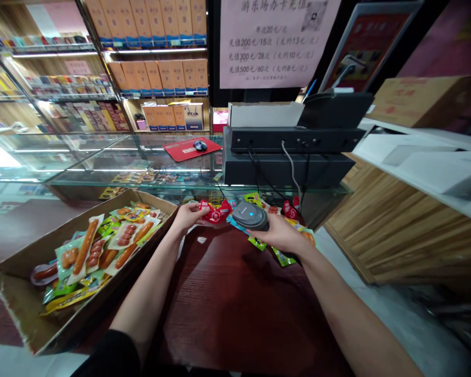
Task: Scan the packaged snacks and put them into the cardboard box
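A small red snack packet (pixel 216 212) is pinched in the fingers of my left hand (pixel 190 217), above the dark red table. My right hand (pixel 284 233) grips a grey handheld scanner (pixel 250 214), its head beside the red packet and a small blue light lit on it. Under and around the scanner lie green, blue and yellow snack packets (pixel 283 256), partly hidden by my right hand. Left of my left arm, an open cardboard box (pixel 27 319) holds several packed sausages (pixel 85 246).
Behind the table stands a glass counter (pixel 141 157) with a red mouse pad (pixel 184 151) and a mouse. A black machine (pixel 288 170) with hanging cables is at the counter's right. White boxes (pixel 427 167) stand on the right.
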Demonstrator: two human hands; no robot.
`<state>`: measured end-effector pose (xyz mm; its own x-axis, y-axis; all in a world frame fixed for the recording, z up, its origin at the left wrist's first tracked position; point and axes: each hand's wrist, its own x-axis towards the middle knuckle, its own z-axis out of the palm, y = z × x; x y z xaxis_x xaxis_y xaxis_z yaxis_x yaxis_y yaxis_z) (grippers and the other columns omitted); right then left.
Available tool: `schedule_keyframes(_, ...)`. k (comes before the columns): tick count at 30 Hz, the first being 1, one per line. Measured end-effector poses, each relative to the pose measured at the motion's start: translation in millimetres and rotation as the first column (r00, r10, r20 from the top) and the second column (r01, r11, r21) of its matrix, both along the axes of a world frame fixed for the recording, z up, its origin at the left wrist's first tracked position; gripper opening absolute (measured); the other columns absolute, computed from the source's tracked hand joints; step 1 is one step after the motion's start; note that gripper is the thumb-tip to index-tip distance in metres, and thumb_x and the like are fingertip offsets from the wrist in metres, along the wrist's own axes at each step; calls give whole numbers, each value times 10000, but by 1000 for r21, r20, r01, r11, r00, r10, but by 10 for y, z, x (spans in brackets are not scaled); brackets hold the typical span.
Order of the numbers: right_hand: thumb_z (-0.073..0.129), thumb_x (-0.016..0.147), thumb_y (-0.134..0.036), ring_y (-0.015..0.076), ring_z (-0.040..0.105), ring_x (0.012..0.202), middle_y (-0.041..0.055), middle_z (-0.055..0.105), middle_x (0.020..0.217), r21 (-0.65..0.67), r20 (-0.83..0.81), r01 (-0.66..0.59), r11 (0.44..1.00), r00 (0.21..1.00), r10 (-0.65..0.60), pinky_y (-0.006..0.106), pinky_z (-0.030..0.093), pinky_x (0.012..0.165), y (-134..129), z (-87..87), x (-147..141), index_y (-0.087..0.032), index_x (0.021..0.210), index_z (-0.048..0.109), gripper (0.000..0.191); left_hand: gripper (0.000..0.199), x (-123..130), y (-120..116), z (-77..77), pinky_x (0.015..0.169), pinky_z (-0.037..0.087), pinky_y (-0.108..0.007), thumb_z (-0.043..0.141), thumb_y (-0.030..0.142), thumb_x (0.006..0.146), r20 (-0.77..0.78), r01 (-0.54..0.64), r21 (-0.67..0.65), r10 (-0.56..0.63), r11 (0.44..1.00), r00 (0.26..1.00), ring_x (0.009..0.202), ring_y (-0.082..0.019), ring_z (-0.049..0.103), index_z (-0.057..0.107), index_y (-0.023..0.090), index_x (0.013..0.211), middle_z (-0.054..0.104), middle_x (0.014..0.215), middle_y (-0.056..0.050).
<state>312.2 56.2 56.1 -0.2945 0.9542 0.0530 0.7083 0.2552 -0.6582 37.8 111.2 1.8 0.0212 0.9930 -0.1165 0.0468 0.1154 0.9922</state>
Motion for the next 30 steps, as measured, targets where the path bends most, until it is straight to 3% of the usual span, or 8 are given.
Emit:
schedule_keyframes(4, 673, 752, -403, 294, 681, 994, 91, 742, 1019, -6, -2, -24, 1000, 1000, 24, 411, 537, 864, 2, -18, -13, -182, 1102, 709, 415, 481, 1, -13, 74, 587, 587, -266, 871, 401, 551, 134, 0, -34, 4, 999, 991, 655, -132, 662, 649, 128, 878, 706, 783, -39)
schedule_keyframes(13, 669, 767, -398, 283, 679, 1002, 89, 738, 1050, 18, -10, -65, 998, 998, 65, 396, 532, 871, 2, -39, -7, -178, 1140, 689, 433, 497, 19, -57, 125, 577, 593, -277, 865, 412, 552, 103, 5, -74, 3, 997, 995, 699, -158, 685, 635, 138, 898, 713, 817, -52)
schedule_keyframes(21, 672, 757, -388, 300, 687, 971, 101, 743, 1026, 22, 0, -28, 999, 1000, 28, 417, 543, 844, -19, -16, -19, -173, 1071, 716, 383, 502, -4, -96, 151, 554, 600, -285, 878, 410, 529, 126, -9, -52, 15, 999, 992, 656, -139, 657, 615, 139, 861, 696, 777, -29)
schedule_keyframes(25, 672, 755, -393, 297, 680, 1002, 90, 735, 1069, 54, -36, -55, 997, 998, 57, 414, 535, 869, -24, -31, -40, -174, 1097, 695, 407, 510, -79, -307, 300, 532, 588, -267, 875, 418, 525, 141, -58, 2, 57, 998, 988, 667, -151, 662, 616, 133, 859, 698, 781, -43)
schedule_keyframes(30, 661, 772, -368, 286, 677, 1020, 70, 735, 1076, 59, -54, -141, 988, 988, 144, 409, 522, 896, -85, -42, -148, -190, 1139, 669, 407, 492, -447, -658, 676, 526, 570, -261, 842, 449, 573, 30, -142, 143, 139, 979, 990, 681, -177, 679, 635, 133, 888, 714, 799, -61)
